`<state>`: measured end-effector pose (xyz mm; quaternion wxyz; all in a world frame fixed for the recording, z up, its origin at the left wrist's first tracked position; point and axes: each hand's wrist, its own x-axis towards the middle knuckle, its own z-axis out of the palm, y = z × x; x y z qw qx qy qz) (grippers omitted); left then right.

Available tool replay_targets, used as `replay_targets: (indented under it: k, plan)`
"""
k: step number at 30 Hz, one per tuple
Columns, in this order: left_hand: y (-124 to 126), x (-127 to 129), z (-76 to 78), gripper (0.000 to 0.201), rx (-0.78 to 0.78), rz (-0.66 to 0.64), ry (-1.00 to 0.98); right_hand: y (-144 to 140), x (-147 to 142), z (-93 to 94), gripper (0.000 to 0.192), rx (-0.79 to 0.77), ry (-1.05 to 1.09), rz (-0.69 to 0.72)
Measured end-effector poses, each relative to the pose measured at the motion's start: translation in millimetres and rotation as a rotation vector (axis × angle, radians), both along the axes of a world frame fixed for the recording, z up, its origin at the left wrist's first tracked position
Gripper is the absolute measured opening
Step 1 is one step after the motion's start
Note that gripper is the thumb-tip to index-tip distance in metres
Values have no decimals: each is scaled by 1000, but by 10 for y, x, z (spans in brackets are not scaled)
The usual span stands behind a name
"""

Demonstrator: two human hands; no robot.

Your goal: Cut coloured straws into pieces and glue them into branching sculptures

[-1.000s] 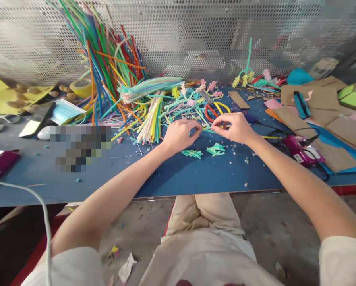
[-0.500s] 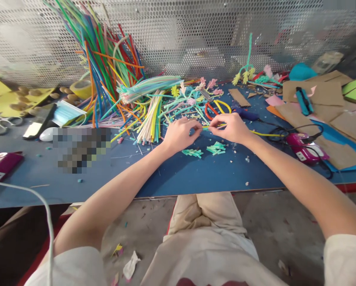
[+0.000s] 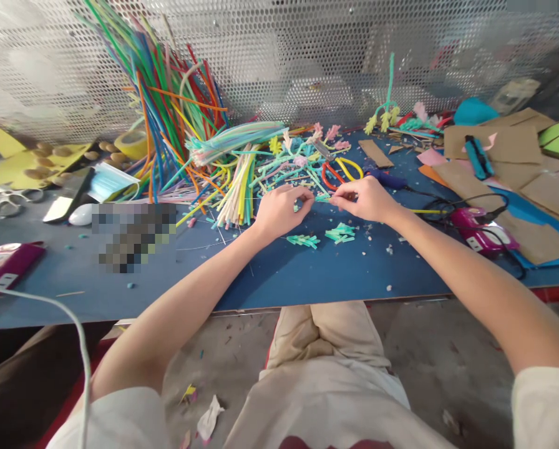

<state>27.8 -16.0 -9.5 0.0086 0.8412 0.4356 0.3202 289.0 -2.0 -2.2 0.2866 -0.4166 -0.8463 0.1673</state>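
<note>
A short teal pipe cleaner piece (image 3: 323,197) is pinched between both hands over the blue table (image 3: 307,274), approx. mid-table, just in front of the loose craft pile. The left hand (image 3: 279,211) is closed, thumb & fingertips together on the piece's left end; the right hand (image 3: 366,198) is likewise pinched on its right end. The piece spans the small gap between the two sets of fingertips, so it lies right of the left hand and left of the right hand, touching both. Whether it is lifted off the table or resting on it cannot be told.

Two small teal bundles (image 3: 340,234) are seen lying on the table just below the hands, nearer the person, apart from both. Red-and-yellow scissors (image 3: 338,171) are placed just behind the hands, partly hidden by the right hand's fingers. A tall sheaf of long coloured pipe cleaners (image 3: 167,106) is leaned against the perforated metal screen (image 3: 307,56) at back left, w/ a pastel bundle (image 3: 235,137) laid beside it. A pink device (image 3: 476,227) w/ black cable is set to the right of the right forearm, near brown card pieces (image 3: 518,153). At far left a face mask (image 3: 108,181), a tape roll (image 3: 132,142) & a second pair of scissors (image 3: 12,199) are seen, well apart from the hands.
</note>
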Motion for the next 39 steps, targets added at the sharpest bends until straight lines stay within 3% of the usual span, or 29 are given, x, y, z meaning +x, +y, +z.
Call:
replay_targets:
  k: [4, 11, 23, 39]
  plan:
    - [19, -30, 13, 23, 18, -27, -15, -7, -9, 17, 44, -36, 1, 8]
    - [66, -94, 53, 27, 212, -125, 36, -60, -36, 41, 42, -11, 58, 18]
    - [62, -106, 59, 25, 254, -125, 45, -67, -56, 36, 38, 59, 69, 13]
    - [103, -112, 29, 20, 461, -192, 39, -61, -69, -24, 35, 80, 174, 22]
